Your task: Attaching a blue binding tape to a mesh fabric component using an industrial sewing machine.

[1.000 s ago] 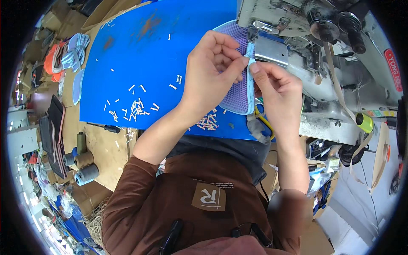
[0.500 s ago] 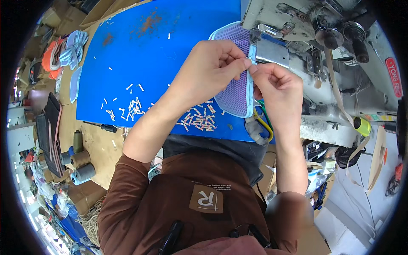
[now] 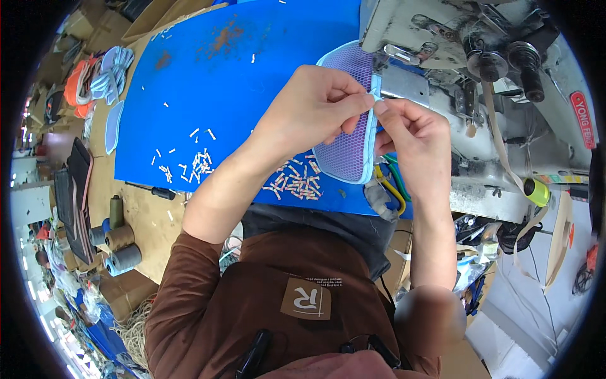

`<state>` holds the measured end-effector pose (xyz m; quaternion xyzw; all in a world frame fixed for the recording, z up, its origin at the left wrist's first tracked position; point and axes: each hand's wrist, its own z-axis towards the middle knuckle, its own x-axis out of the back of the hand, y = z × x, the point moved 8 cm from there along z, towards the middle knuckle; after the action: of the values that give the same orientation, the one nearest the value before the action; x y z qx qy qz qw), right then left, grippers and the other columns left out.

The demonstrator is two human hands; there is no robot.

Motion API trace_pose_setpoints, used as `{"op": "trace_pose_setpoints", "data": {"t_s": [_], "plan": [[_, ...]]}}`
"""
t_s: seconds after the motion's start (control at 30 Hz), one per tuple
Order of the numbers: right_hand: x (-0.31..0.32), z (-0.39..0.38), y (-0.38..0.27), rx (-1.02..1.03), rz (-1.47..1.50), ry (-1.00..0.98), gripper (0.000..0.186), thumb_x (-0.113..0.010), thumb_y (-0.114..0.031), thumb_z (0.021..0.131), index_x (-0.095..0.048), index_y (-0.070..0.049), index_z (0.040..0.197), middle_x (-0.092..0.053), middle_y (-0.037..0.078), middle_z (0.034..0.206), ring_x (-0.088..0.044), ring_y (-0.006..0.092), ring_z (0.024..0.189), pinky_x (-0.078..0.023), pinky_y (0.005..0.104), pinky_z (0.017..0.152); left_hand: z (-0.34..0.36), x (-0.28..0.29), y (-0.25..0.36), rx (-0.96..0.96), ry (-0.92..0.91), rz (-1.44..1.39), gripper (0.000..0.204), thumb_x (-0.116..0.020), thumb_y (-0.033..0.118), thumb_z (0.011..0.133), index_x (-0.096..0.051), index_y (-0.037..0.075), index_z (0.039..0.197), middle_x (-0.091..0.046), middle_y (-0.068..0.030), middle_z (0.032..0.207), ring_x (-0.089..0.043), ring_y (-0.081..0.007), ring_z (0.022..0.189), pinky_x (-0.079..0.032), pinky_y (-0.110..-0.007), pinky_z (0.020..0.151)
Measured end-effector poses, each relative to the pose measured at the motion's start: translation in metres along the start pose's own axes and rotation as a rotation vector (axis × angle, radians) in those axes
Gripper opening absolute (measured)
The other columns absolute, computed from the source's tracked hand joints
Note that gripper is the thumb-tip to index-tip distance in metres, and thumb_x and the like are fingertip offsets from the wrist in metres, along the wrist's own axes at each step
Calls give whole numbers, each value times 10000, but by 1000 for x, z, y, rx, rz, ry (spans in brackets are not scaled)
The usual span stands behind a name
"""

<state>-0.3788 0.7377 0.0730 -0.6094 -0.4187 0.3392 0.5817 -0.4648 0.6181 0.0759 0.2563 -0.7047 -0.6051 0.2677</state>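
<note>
A purple mesh fabric piece (image 3: 344, 156) with light-blue binding along its edge lies at the right side of the blue tabletop, beside the sewing machine. My left hand (image 3: 319, 110) pinches the piece's bound right edge between thumb and forefinger, the other fingers curled. Directly opposite, my right hand (image 3: 413, 129) is closed in a pinch on the same edge, the thumb tips almost meeting. A small light-blue bit shows between the fingertips; whether it is separate from the binding I cannot tell. My left hand hides part of the mesh.
Small printed tags (image 3: 297, 182) lie heaped below the mesh, with another heap (image 3: 201, 165) farther left. The sewing machine (image 3: 407, 25) stands at the right. A yellow-handled tool (image 3: 399, 197) sits by the table's front edge. Thread spools (image 3: 126, 256) and blue-edged pieces (image 3: 112, 74) are at the left.
Both hands keep their pinch on the bound edge, with the fingertips shifted only slightly. The whole view has moved a little; nothing has visibly been let go.
</note>
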Motion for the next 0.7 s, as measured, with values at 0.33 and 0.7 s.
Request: {"op": "trace_pose_setpoints", "data": {"t_s": [0.33, 0.7], "plan": [[1, 5, 0, -36, 22, -54, 204, -644, -88, 945, -681, 47, 798, -664, 54, 655, -634, 84, 591, -500, 217, 553, 4, -1, 2, 15, -54, 61, 171, -673, 146, 957, -688, -17, 904, -564, 32, 614, -450, -22, 485, -311, -196, 439], [0, 5, -1, -8, -8, 26, 158, -646, -33, 876, -678, 49, 745, -647, 49, 632, -613, 84, 558, -474, 226, 513, -15, -3, 21, -399, 251, 430, 45, -695, 12, 894, -676, -28, 889, -629, 30, 688, -459, 22, 561, -350, -163, 487]]}}
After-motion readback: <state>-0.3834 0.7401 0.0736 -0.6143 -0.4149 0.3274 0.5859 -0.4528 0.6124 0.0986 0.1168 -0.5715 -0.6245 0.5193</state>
